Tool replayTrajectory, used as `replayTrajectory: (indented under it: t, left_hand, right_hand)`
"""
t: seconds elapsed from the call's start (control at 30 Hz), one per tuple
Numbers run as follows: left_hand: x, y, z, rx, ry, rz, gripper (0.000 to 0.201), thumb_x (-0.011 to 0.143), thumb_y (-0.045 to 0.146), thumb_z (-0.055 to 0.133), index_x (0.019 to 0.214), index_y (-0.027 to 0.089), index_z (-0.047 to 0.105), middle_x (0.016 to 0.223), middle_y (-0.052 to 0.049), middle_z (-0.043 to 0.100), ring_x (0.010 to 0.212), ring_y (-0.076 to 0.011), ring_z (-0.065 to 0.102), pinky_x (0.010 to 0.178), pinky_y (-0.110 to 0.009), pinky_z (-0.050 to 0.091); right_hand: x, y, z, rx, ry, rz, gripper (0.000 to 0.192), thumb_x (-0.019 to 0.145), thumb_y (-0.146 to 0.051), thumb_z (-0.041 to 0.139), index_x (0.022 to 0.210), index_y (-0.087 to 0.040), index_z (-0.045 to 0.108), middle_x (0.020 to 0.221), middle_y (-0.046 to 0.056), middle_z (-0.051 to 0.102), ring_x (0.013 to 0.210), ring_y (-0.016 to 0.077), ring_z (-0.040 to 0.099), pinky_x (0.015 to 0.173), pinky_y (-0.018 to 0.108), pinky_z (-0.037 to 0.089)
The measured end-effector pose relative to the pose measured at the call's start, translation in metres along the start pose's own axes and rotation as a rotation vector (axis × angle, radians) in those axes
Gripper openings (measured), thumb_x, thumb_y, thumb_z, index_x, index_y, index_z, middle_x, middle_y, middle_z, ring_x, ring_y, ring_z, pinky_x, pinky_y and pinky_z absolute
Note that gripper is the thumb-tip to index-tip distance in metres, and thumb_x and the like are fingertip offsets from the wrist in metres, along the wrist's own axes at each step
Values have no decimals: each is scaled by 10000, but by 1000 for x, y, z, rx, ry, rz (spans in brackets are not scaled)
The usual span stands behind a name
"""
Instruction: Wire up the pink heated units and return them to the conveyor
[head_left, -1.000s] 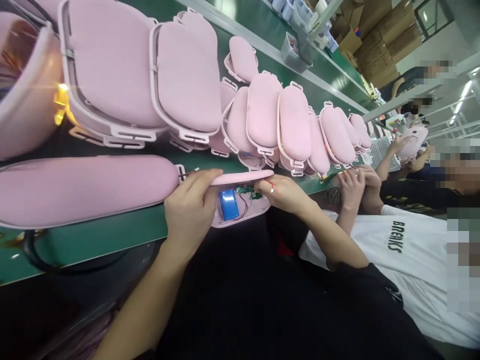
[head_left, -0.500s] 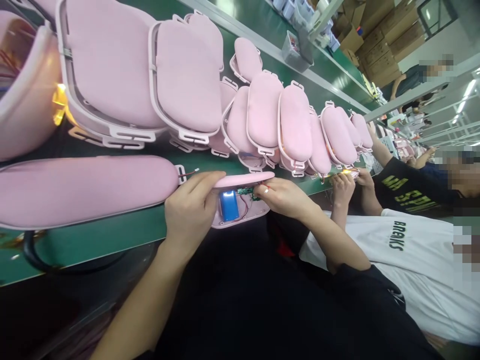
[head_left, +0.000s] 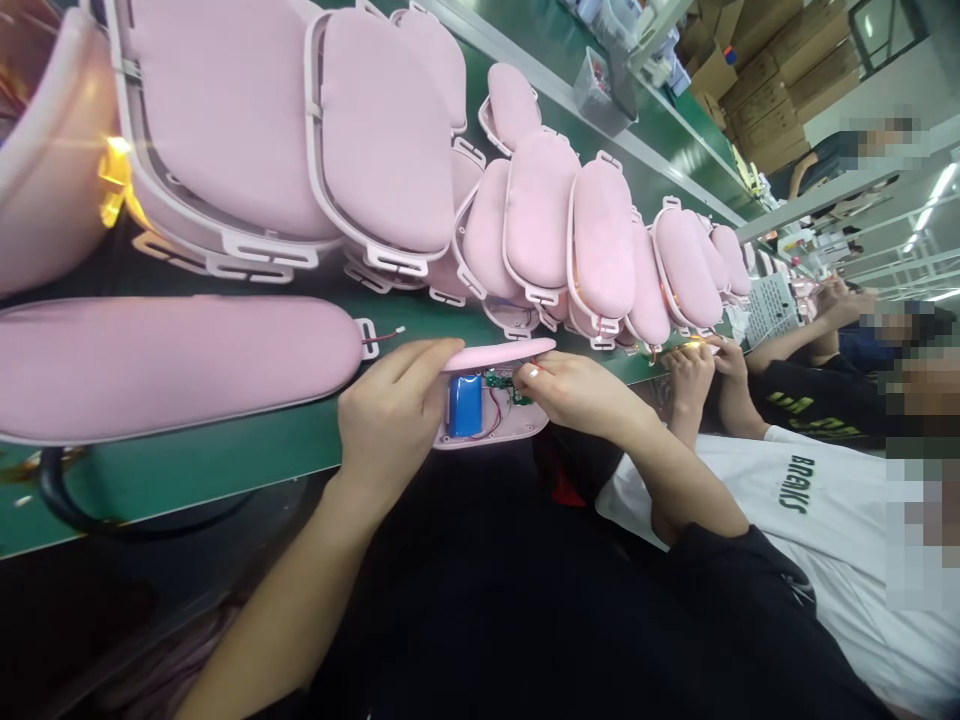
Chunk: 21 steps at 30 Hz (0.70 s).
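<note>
My left hand (head_left: 397, 410) is closed on the left end of a pink padded cover (head_left: 499, 354), which stands tilted over an open pink casing (head_left: 495, 437). Inside that casing lies a blue battery pack (head_left: 466, 406), with a thin wire beside it and a green circuit board (head_left: 501, 381) near its top. My right hand (head_left: 577, 393) is at the casing's right end, fingers pinched together by the board, with a small white connector (head_left: 534, 373) and red wire showing at the fingertips. The inner side of the cover is hidden.
Stacked pink padded shells (head_left: 386, 140) line the green table (head_left: 247, 465). A long pink padded piece (head_left: 172, 365) lies to the left, a wire at its end. A black cable (head_left: 67, 505) loops at the edge. A co-worker's hands (head_left: 694, 370) work close on the right.
The view has shifted slightly, so both hands and the casing appear a little further right. Both hands keep their holds, and slightly more of the casing's inside shows.
</note>
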<state>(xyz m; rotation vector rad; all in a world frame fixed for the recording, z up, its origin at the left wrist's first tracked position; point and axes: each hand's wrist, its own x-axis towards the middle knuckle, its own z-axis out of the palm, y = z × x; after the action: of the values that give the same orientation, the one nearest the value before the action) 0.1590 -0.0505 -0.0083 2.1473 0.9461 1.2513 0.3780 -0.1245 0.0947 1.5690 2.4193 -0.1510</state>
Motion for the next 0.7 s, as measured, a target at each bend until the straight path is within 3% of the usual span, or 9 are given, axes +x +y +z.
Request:
replayTrajectory:
  t: [0.23, 0.47, 0.7]
  left_hand:
    - [0, -1, 0, 20, 10, 31, 322, 1055, 125, 508, 1242, 226, 751, 1193, -41, 798, 1075, -206, 768, 904, -293, 593]
    - [1, 0, -1, 25, -3, 35, 308, 1069, 136, 509, 1256, 216, 741, 1191, -41, 798, 1079, -201, 769, 895, -285, 587]
    - [0, 2, -3, 11, 2, 52, 328, 1043, 74, 503, 1232, 178, 751, 1185, -53, 796, 1093, -207, 766, 934, -284, 595]
  right_hand:
    - [-1, -1, 3, -16, -24, 35, 118, 1059, -118, 552, 1075, -153, 664, 876, 45, 714, 814, 170, 601, 711, 291, 405]
    - [-4, -10, 7, -149, 153, -38, 290, 1129, -153, 410, 994, -160, 668, 808, 33, 670, 791, 162, 587, 697, 291, 419]
    - [-12, -12, 19, -141, 279, -11, 273, 1114, -141, 451, 959, -160, 675, 768, 21, 658, 753, 150, 577, 680, 277, 426]
